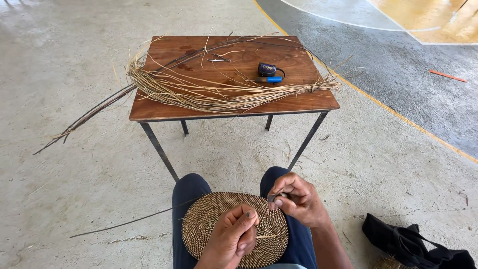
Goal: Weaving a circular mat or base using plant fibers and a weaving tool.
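Observation:
A round woven coil mat (209,219) of brown and tan fibre rests on my lap, across dark blue trousers. My left hand (231,239) lies on the mat's middle, fingers curled over it, pinching a thin pale strand. My right hand (296,199) hovers at the mat's upper right edge, fingers closed around a small dark tool and the same strand. A long dark reed (124,222) trails from the mat out to the left over the floor.
A small wooden table (294,102) on metal legs stands ahead. On it lie a bundle of pale straw fibres (209,94), long dark reeds (89,117) overhanging left, a tape measure (267,69), a blue-handled tool (271,79) and small scissors (219,60). A black bag (413,244) sits on the concrete floor at right.

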